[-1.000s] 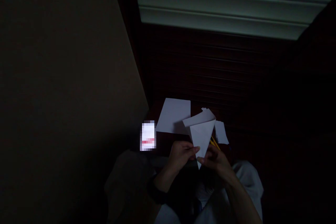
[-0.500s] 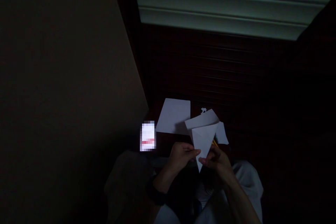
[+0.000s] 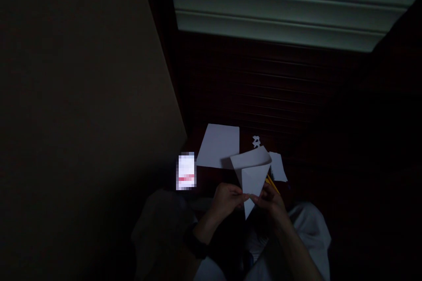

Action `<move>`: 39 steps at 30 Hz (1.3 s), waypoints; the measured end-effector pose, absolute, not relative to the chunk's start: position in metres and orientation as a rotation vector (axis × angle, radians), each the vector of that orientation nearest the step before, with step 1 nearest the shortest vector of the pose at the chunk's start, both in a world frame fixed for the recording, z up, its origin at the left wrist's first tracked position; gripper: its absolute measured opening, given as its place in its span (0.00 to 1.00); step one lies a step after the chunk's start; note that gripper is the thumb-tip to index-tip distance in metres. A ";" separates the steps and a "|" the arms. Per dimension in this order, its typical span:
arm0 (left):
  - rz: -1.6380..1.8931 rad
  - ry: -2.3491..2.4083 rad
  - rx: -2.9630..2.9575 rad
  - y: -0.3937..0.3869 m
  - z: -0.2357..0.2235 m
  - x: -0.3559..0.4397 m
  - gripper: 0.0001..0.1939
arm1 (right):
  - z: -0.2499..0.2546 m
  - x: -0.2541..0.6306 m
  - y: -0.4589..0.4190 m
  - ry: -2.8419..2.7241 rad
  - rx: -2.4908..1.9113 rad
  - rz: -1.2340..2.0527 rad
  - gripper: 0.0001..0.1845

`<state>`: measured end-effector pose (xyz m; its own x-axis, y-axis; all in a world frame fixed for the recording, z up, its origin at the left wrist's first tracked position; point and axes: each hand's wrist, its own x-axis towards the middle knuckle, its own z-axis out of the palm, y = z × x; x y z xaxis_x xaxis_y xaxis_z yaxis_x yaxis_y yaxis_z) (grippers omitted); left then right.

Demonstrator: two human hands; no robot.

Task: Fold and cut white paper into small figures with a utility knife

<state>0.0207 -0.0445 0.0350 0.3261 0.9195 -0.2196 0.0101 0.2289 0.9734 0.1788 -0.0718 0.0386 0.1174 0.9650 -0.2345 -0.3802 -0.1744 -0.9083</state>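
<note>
A white sheet of paper folded into a pointed, cone-like shape point(image 3: 254, 174) is held over my lap, its tip down and its wide end open toward the back. My left hand point(image 3: 227, 197) pinches its left side, thumb on the front face. From the right, my right hand point(image 3: 272, 202) grips the opposite side, and the two thumbs nearly meet on the paper. Fingers behind the paper are hidden. Just beyond my right hand lies a yellow, stick-like item point(image 3: 273, 184), partly covered.
On a small dark table lie a flat white sheet point(image 3: 219, 145), several paper scraps point(image 3: 256, 141) and a smaller white piece of paper point(image 3: 278, 167). A bright, pixelated rectangle point(image 3: 186, 171) sits at the left. A wall point(image 3: 99, 96) rises on the left, with a slatted panel point(image 3: 263, 74) behind.
The folded paper has tilted and come slightly lower, uncovering more of the scraps. My thumbs have drawn closer together on its front. The things on the table stay put.
</note>
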 end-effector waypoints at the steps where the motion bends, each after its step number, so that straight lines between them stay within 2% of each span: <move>1: 0.806 1.046 1.148 -0.044 0.032 0.020 0.18 | 0.037 0.178 -0.072 -0.704 -1.137 1.402 0.24; 13: 0.746 1.100 1.022 -0.042 -0.002 0.007 0.19 | -0.005 0.169 -0.071 -0.567 -1.151 1.523 0.22; 21: 0.671 1.124 1.026 -0.042 -0.011 0.002 0.19 | -0.007 0.169 -0.072 -0.524 -1.150 1.534 0.22; 28: 0.626 1.143 1.046 -0.037 -0.021 -0.006 0.18 | -0.026 0.173 -0.064 -0.558 -1.291 1.533 0.17; 39: 0.619 1.200 1.046 -0.016 -0.023 -0.017 0.20 | -0.029 0.168 -0.038 -0.528 -1.316 1.605 0.18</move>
